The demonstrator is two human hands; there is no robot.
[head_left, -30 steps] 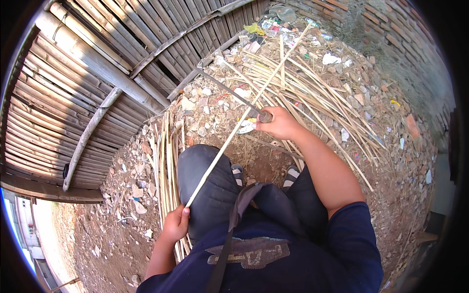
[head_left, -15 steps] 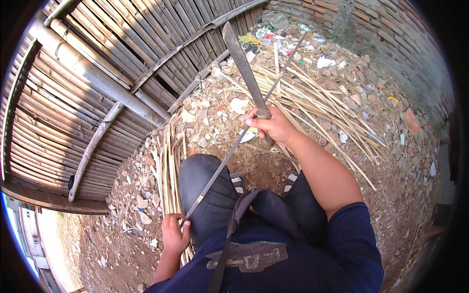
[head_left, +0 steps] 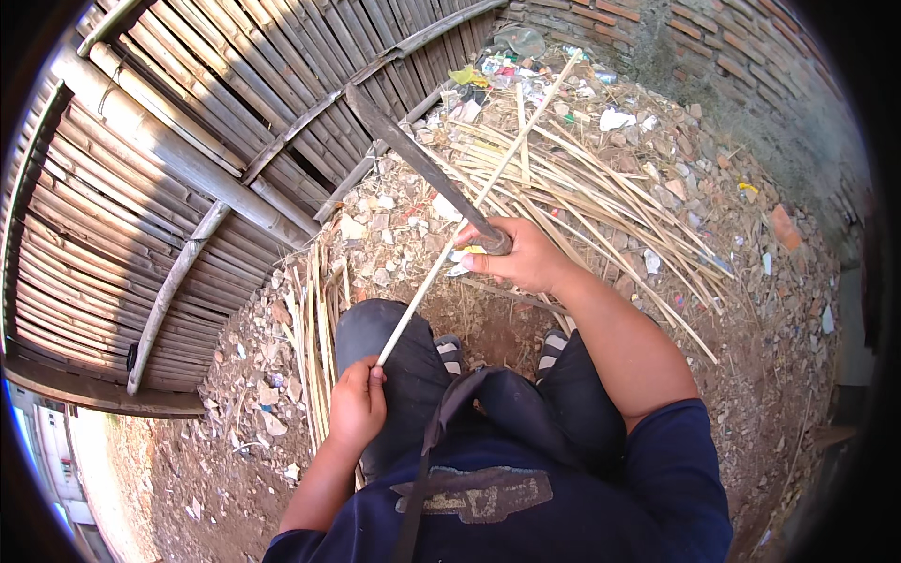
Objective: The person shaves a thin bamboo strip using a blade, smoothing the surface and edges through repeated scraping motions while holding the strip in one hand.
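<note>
A machete [head_left: 424,165] is gripped in my right hand [head_left: 530,255], its dark blade slanting up and to the left. A long, thin bamboo strip [head_left: 413,308], pale side showing, runs diagonally from near my left knee up past the right hand's fingertips. Its lower end sits pinched in my left hand [head_left: 357,405]. The strip passes beside the base of the blade; whether the two touch I cannot tell. The machete's handle is mostly hidden in my right palm.
Beyond my right hand, several pale strips [head_left: 624,242] lie in a loose pile on rubble. Another bundle of strips [head_left: 314,342] lies beside my left knee. A bamboo wall [head_left: 310,94] rises at left, a brick wall [head_left: 713,56] at far right. Litter [head_left: 511,68] gathers in the far corner.
The strip now shows its pale side instead of its dark one. The machete blade has tipped leftward and lower. My left hand has moved slightly right and up.
</note>
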